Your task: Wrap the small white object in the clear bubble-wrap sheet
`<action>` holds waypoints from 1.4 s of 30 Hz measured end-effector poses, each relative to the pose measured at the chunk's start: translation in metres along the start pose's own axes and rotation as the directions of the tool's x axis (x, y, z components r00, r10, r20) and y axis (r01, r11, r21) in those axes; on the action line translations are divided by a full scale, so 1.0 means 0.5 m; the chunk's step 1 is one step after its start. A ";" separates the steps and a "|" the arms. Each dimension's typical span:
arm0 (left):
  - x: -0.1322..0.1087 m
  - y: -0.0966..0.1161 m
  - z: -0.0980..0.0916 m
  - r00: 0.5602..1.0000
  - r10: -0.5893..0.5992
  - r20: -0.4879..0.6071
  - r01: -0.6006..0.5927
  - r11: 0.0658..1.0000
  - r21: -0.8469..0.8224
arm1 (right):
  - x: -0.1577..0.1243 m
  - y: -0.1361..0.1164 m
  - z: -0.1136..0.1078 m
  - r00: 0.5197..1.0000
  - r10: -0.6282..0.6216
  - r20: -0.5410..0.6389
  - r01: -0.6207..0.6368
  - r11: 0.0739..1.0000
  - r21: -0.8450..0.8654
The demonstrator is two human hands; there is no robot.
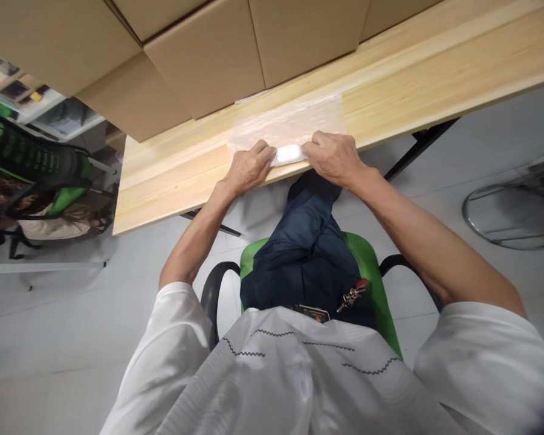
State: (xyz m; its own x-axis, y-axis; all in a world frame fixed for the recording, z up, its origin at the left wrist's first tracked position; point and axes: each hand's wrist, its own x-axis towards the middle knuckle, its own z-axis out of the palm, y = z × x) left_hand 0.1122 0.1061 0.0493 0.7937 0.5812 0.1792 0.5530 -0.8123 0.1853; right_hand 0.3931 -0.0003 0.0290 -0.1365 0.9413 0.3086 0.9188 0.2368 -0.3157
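Note:
A clear plastic bag [290, 124] lies flat on the pale wooden table [172, 181], close to its near edge. A small white object [289, 154] sits at the bag's near end, between my two hands. My left hand [249, 169] rests on the table edge with its fingers curled onto the bag's left end. My right hand [333, 157] presses its bent fingers on the bag's right end, just beside the white object. Which fingers pinch the plastic is hard to tell.
Several cardboard boxes [204, 60] stand along the back of the table. I sit on a green chair [367, 260]. Another green and black chair [36, 175] stands at the left. A round metal stool frame [512, 214] stands on the grey floor at the right.

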 end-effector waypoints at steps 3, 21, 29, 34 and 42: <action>-0.004 0.005 -0.008 0.999 0.021 0.032 -0.023 0.997 0.067 | -0.002 0.009 0.000 0.997 -0.075 -0.002 0.075 0.994 -0.082; -0.024 0.001 0.012 0.994 0.106 -0.037 -0.099 0.982 0.160 | -0.018 0.016 -0.002 0.986 -0.167 0.001 0.166 0.979 -0.119; -0.029 0.006 0.010 0.992 0.118 -0.045 -0.116 0.992 0.045 | -0.020 0.011 -0.003 0.993 -0.118 -0.013 0.116 0.987 -0.109; -0.019 -0.002 0.014 0.996 0.060 -0.070 -0.066 0.995 -0.077 | -0.009 0.016 -0.009 0.998 -0.070 0.006 0.070 0.997 -0.027; 0.021 -0.021 0.017 0.994 -0.091 -0.057 0.075 0.968 -0.240 | 0.053 0.019 -0.047 0.985 0.049 0.166 -0.061 0.995 0.074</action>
State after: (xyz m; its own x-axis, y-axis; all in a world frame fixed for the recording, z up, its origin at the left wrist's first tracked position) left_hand 0.1170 0.1206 0.0408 0.7244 0.6545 0.2163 0.5338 -0.7312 0.4248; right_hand 0.4070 0.0215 0.0551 -0.1512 0.9785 0.1401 0.8956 0.1956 -0.3996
